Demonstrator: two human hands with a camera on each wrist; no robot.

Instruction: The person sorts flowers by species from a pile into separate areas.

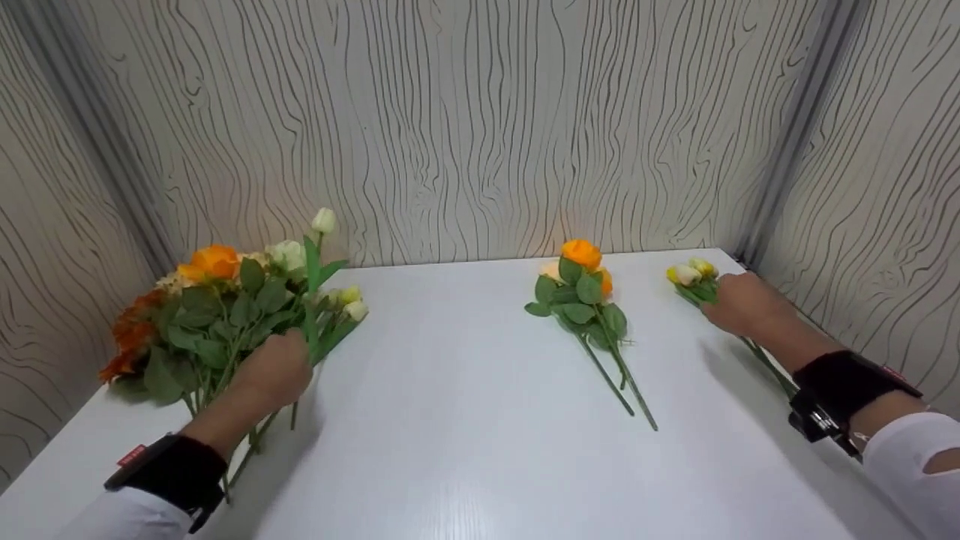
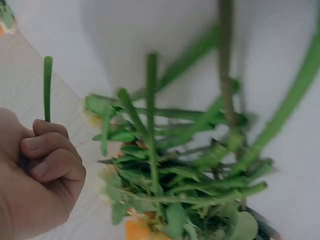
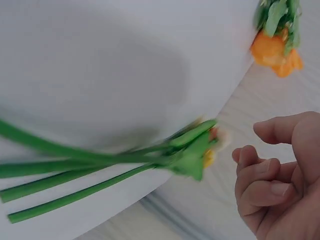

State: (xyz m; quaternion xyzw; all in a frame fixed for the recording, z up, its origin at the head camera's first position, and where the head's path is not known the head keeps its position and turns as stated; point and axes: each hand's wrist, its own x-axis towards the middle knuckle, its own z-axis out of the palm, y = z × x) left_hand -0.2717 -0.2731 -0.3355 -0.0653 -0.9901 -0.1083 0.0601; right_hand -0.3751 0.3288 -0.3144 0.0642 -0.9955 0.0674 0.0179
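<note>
White tulip (image 1: 312, 276) stands up in the left grip (image 1: 276, 369), its stem held by bent fingers, beside the big flower pile (image 1: 225, 322). Far right, the right grip (image 1: 742, 306) is loose, holding nothing, near small tulips (image 1: 691, 273). Orange flowers (image 1: 582, 296) lie between on the worktop (image 1: 450, 420).

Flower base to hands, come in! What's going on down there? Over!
Left hand gripping one white tulip. Right hand empty, beside yellow-and-white tulips. Possible snag: leafy flower pile close to left hand. Over.
</note>
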